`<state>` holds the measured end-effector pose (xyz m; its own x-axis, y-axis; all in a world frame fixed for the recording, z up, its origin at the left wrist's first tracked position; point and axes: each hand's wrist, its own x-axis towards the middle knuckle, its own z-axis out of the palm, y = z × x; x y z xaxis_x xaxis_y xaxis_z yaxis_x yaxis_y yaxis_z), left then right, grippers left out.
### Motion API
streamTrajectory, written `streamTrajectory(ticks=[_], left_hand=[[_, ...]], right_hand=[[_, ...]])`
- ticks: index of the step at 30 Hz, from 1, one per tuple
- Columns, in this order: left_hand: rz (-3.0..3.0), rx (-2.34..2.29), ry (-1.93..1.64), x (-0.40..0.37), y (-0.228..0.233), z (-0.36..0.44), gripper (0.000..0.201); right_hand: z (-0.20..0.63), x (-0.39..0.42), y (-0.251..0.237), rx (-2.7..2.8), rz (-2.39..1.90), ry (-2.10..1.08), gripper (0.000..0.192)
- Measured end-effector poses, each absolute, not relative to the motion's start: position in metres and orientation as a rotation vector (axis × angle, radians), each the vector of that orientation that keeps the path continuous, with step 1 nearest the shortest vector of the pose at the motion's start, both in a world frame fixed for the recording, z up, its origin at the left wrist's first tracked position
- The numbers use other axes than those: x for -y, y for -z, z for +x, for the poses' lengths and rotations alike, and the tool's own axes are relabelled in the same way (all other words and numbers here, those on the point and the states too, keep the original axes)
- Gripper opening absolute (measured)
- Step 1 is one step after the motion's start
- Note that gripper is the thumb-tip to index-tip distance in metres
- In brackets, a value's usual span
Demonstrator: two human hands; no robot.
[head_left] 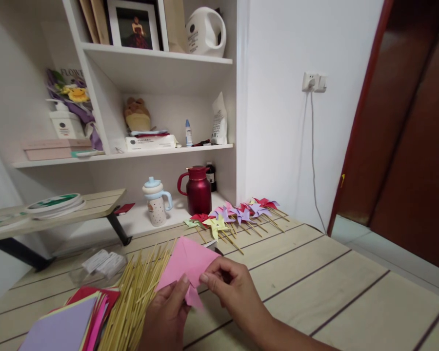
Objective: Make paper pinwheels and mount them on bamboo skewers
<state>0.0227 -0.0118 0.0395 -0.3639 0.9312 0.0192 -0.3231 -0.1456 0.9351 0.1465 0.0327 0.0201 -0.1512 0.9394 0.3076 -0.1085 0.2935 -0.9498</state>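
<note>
- The pink paper sheet [186,265] is a folded square with a crease running to a point at its far tip; it sits low in the near middle of the wooden table [332,292], held just above the surface.
- The left hand [168,314] comes up from the near edge, thumb pressed flat on the sheet's near edge, fingers closed under it.
- The right hand [230,287] reaches in from the near right, forearm angled across the table, thumb and forefinger pinched on the sheet's right corner.
- Bamboo skewers [137,292] lie in a loose bundle just left of the sheet, touching its left edge.
- A stack of coloured paper [73,321] lies at the near left.
- Finished paper pinwheels [234,217] lie in a row at the far side.
</note>
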Motion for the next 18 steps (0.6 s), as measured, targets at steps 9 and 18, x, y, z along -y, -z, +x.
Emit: streamTrajectory(ticks=[9,18], left_hand=[[1.029,-1.258,-1.467,0.011,-0.052,0.008,0.015],[0.596,-0.97,-1.429,0.007,-0.04,0.022,0.022]], right_hand=[[0.147,-0.033,-0.019,1.413,-0.914,-1.085,0.024],[0.147,-0.031,-0.02,1.408,-0.901,-1.1,0.024]])
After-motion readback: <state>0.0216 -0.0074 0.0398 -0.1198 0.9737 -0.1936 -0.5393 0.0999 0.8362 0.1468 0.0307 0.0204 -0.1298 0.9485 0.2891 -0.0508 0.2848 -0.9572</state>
